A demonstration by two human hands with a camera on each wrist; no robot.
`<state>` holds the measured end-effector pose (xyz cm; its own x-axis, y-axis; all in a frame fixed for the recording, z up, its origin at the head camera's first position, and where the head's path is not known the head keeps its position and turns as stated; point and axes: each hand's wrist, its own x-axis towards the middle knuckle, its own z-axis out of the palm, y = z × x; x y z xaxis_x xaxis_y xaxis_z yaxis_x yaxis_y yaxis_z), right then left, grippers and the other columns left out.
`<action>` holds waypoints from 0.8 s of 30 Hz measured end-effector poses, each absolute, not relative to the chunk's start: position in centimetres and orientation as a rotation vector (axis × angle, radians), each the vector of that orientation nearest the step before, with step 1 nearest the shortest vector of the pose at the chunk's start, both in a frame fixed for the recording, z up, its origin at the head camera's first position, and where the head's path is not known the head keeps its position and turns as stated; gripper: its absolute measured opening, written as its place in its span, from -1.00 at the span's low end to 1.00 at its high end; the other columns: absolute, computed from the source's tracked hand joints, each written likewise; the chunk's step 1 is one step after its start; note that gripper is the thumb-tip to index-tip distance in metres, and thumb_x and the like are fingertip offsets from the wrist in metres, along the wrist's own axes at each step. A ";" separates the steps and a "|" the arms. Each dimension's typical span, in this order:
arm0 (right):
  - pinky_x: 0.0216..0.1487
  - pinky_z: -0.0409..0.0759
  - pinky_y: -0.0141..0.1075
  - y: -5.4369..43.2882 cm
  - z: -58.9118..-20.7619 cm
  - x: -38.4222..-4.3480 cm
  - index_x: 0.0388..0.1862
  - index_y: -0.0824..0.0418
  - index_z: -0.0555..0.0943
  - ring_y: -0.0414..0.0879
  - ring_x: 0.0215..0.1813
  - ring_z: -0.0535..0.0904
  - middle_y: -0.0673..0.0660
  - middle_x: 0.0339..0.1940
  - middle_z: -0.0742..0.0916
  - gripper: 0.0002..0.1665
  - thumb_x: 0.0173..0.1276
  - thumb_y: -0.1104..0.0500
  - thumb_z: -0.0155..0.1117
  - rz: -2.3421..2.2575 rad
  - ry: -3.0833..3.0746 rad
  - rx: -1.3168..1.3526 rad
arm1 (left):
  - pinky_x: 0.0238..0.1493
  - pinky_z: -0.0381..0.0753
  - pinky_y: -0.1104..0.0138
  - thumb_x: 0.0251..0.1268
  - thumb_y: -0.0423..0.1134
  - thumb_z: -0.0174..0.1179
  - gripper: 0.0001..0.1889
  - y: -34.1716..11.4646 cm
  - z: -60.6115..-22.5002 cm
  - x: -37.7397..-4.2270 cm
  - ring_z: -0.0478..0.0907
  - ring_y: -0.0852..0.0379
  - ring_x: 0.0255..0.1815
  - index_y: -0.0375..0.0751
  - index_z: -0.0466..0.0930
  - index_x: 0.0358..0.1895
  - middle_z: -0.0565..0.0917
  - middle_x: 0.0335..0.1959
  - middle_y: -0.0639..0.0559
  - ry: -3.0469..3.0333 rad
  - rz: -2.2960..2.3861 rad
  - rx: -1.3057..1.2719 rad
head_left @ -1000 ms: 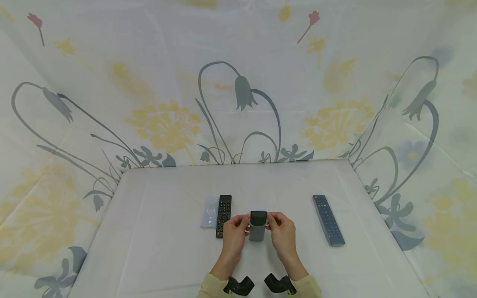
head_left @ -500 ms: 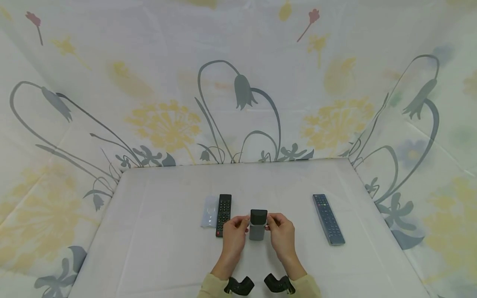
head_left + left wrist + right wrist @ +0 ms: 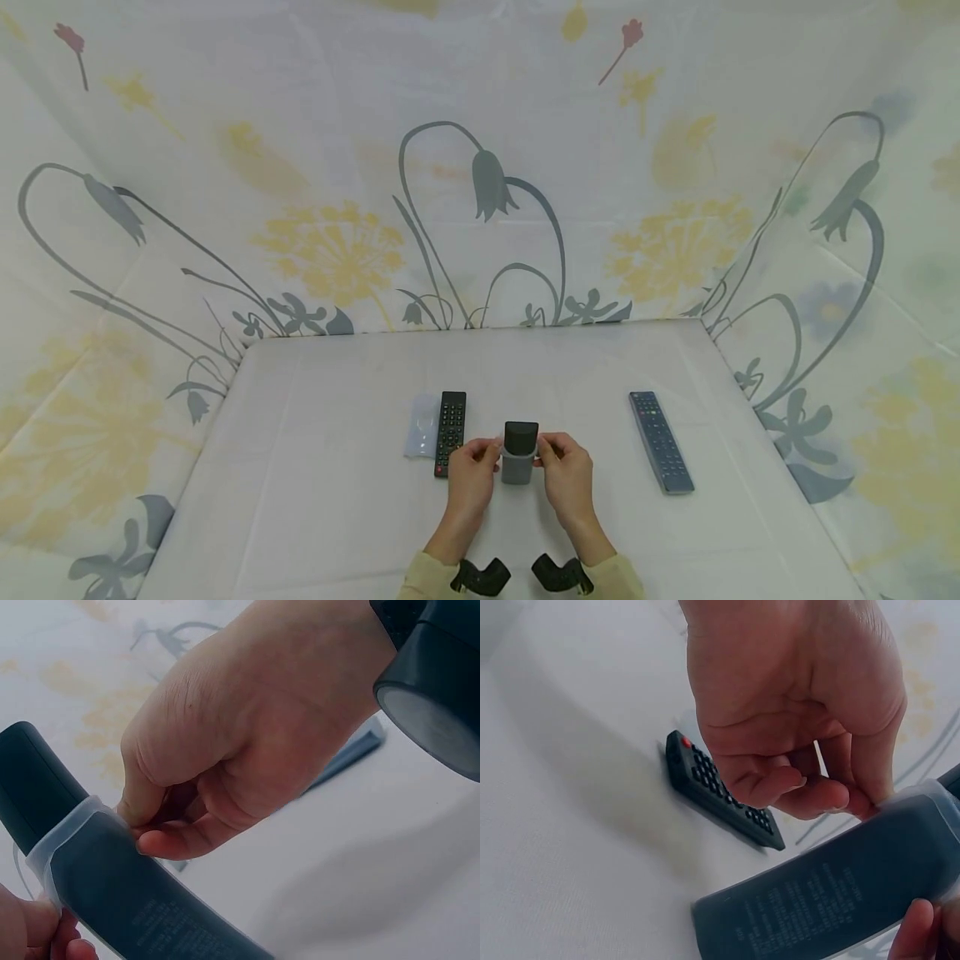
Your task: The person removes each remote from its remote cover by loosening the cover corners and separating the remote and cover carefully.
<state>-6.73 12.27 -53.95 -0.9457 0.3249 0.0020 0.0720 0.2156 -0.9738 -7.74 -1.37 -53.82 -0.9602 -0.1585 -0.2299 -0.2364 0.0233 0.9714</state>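
Between the two hands a dark remote control (image 3: 521,437) stands on end, tilted, its back with small print facing the wrist cameras. A translucent remote cover (image 3: 142,892) encloses its lower part, while the black upper end sticks out bare. My left hand (image 3: 471,479) pinches the rim of the cover at one side with thumb and fingertips. At the opposite side my right hand (image 3: 568,475) pinches the same rim. The left wrist view has the right hand large in the middle; in the right wrist view the left hand (image 3: 802,712) is the large one.
A black remote (image 3: 451,421) with a red button lies just left of the hands, beside a flat clear plastic cover (image 3: 422,427). Further right lies a covered bluish remote (image 3: 662,443). Flower-printed cloth walls (image 3: 480,275) border the white table (image 3: 322,500) at back and sides.
Both hands have shifted down very slightly with the cover's rim, which shows more distinctly below the remote's black end. The other remotes lie as before.
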 end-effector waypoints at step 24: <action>-0.36 0.63 -0.29 12.4 -55.0 -6.3 -0.25 0.41 0.69 -0.14 -0.45 0.64 0.17 -0.41 0.72 -0.94 0.35 0.43 0.28 1.786 -2.280 -0.337 | -0.44 0.41 0.39 0.39 -0.28 0.25 -0.81 -1.5 -54.9 -7.3 0.46 0.17 -0.48 -0.41 0.69 -0.24 0.54 -0.47 0.04 2.229 2.084 -0.431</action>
